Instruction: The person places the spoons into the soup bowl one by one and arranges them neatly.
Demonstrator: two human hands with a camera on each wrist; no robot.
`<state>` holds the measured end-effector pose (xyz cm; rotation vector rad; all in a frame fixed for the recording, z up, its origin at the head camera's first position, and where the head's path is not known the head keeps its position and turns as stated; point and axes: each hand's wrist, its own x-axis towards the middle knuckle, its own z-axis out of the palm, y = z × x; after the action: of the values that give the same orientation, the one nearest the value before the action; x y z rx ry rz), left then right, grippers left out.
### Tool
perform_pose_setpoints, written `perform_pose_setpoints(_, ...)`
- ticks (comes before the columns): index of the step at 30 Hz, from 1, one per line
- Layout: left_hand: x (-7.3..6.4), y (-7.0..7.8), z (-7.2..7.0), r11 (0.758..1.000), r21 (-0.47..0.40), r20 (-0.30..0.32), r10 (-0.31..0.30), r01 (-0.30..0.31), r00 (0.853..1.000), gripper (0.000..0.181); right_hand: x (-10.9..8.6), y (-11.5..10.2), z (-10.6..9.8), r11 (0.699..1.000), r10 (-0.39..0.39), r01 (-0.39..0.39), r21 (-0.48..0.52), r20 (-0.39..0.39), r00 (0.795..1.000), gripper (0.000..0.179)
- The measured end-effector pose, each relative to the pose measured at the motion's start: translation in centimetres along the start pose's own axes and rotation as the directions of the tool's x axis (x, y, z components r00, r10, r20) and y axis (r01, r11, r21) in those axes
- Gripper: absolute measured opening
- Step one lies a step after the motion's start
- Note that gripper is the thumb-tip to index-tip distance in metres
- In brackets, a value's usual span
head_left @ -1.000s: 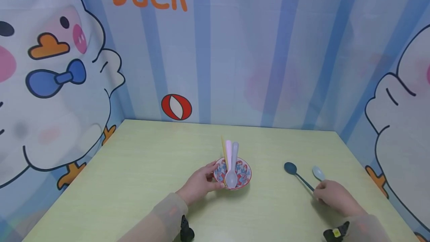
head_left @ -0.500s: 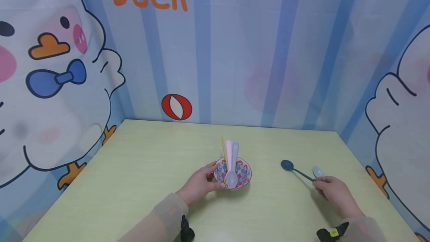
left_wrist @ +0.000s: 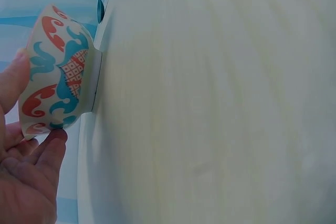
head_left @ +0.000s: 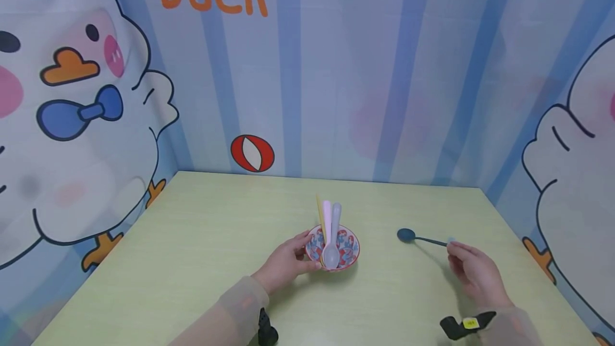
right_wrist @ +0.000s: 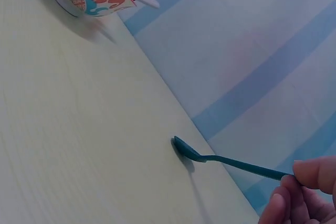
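Note:
My left hand (head_left: 288,261) grips the rim of a small patterned bowl (head_left: 349,247), thumb on one side and fingers on the other. The red and blue swirls on the bowl's outside show in the left wrist view. Leaning in the bowl are a lilac spoon (head_left: 331,254), a pink spoon (head_left: 328,212) and a thin yellow stick (head_left: 320,211). To the right, my right hand (head_left: 475,271) pinches the handle end of a dark teal spoon (head_left: 405,235). In the right wrist view this spoon (right_wrist: 241,165) points away from the fingertips, its head low over the table.
A pale blue spoon (head_left: 451,240) lies behind my right hand, mostly hidden by it. The pale yellow table (head_left: 216,218) ends at a blue striped backdrop (head_left: 336,95) with printed ducks, which closes the back and both sides.
My right hand has risen and moved slightly away from me with the dark teal spoon, whose head has swung left. The pale blue spoon has become mostly covered. My left hand stays put.

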<state>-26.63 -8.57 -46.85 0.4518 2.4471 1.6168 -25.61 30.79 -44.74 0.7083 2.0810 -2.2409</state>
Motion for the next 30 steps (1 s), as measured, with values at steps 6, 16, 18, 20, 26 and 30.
perform_pose_setpoints(6,0.0,0.0,0.0,1.0,0.006,0.002,-0.001,0.001,1.0,0.076,-0.2,-0.1,1.1,0.994,-0.052,0.058,0.087,-0.069,0.996,0.037)
perform_pose_setpoints(16,0.2,-0.2,0.0,1.0,0.008,0.002,-0.003,0.003,1.0,0.076,0.1,-1.2,2.4,0.957,-0.095,0.107,0.27,-0.059,0.994,0.027)
perform_pose_setpoints(18,0.2,-0.2,0.0,1.0,0.005,0.002,-0.007,0.007,1.0,0.076,0.2,-1.4,2.6,0.958,-0.094,0.108,0.266,-0.067,0.993,0.029)
perform_pose_setpoints(20,0.1,-0.2,0.0,1.0,-0.002,0.004,-0.01,0.01,1.0,0.076,0.3,-1.6,2.9,0.961,-0.092,0.109,0.255,-0.078,0.993,0.031)
perform_pose_setpoints(26,0.2,-0.3,0.0,1.0,-0.006,0.008,-0.008,0.008,1.0,0.076,0.6,-2.8,3.9,0.958,-0.126,0.143,0.249,-0.084,0.988,0.037)
perform_pose_setpoints(30,0.2,-0.3,0.0,1.0,-0.004,0.009,-0.009,0.009,1.0,0.076,0.4,-4.0,4.8,0.951,-0.156,0.167,0.26,-0.062,0.986,0.034)
